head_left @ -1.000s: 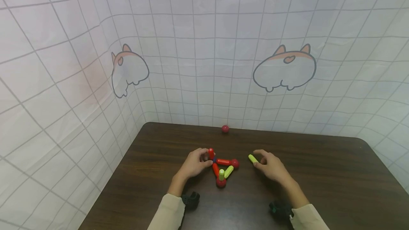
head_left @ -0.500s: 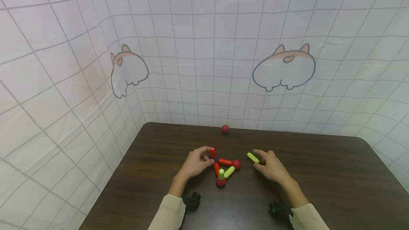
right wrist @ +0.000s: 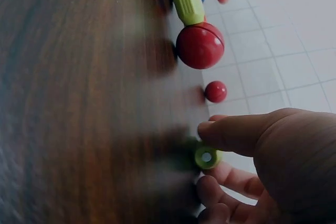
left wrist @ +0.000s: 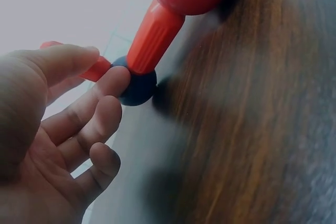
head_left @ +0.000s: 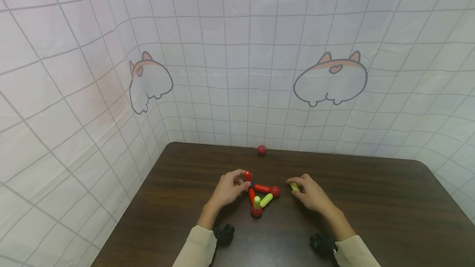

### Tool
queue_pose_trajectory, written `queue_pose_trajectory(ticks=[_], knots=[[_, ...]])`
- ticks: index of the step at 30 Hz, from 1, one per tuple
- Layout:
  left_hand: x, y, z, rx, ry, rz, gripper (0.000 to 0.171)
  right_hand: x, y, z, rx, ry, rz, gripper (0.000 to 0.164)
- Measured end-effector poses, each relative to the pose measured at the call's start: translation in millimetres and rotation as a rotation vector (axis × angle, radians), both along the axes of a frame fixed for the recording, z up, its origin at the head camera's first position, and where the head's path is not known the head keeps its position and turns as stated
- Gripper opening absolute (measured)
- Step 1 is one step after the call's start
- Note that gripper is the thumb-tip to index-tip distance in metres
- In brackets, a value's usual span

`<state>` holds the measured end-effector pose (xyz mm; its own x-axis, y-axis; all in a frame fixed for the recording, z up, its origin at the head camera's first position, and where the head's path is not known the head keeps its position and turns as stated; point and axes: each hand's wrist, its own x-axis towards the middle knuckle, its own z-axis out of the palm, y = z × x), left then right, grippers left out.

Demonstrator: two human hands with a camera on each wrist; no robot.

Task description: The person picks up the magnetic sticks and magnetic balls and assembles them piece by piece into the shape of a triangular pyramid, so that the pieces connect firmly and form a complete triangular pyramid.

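Observation:
My left hand [head_left: 228,188] pinches the upright red magnetic rod [head_left: 248,175] by the blue ball [left wrist: 138,88], its fingertips touching that ball. Two more red rods run from the ball: one [head_left: 262,188] to a red ball [head_left: 275,191], the other [head_left: 252,196] to a nearer red ball [head_left: 256,211]. A yellow-green rod [head_left: 266,200] lies between these red balls, and another [head_left: 257,202] stands on the nearer one. To the right, my right hand [head_left: 311,193] holds a loose yellow-green rod [right wrist: 207,157] between thumb and fingers, its pale round end showing in the right wrist view.
A single red ball [head_left: 261,150] sits near the far edge of the dark wooden table [head_left: 371,193]. Behind the table hangs a white gridded cloth [head_left: 237,73]. Each wrist wears a dark camera mount.
My right fingers have come down over the loose yellow-green rod and now hold it. The joined rods and balls have shifted slightly right with my left hand.

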<state>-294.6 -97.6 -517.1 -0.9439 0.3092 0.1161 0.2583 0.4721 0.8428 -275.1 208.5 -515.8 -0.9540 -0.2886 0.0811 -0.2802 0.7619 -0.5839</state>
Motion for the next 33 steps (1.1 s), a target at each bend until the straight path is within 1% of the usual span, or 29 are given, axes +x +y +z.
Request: queue_pose_trajectory(ticks=[2, 5, 10, 14, 19, 24, 26, 29, 33], knots=[[-0.3, 1, -0.9, -0.005, -0.001, 0.007, 0.033, -1.2, 2, 0.0, -0.001, -0.011, -0.005, 0.032], [-0.5, 1, -1.8, -0.011, -0.003, 0.012, 0.033, -3.1, 7, -0.3, -0.012, -0.039, -0.012, 0.031], [-0.8, 1, -2.4, -0.019, -0.009, 0.02, 0.033, -3.8, 14, 1.4, -0.043, -0.064, 0.015, 0.037], [-1.1, 1, -2.6, -0.028, -0.009, 0.022, 0.034, -3.0, 16, 4.8, -0.102, -0.081, 0.038, 0.041], [-1.0, 1, -2.5, -0.055, -0.012, 0.021, 0.037, -2.6, 14, 7.8, -0.241, -0.112, 0.068, 0.04], [-2.4, 2, -6.4, -0.095, -0.017, 0.029, 0.039, -0.1, 6, 11.5, -0.396, -0.086, 0.112, 0.039], [-2.9, 3, -7.8, -0.102, -0.02, 0.032, 0.039, 0.9, 1, 11.9, -0.437, -0.067, 0.119, 0.04], [-2.8, 3, -8.3, -0.112, -0.03, 0.03, 0.041, 1.6, -5, 10.9, -0.473, -0.044, 0.113, 0.042], [-0.8, 4, -6.1, -0.132, -0.041, 0.014, 0.05, 3.6, -14, 9.6, -0.47, -0.022, 0.101, 0.046]])
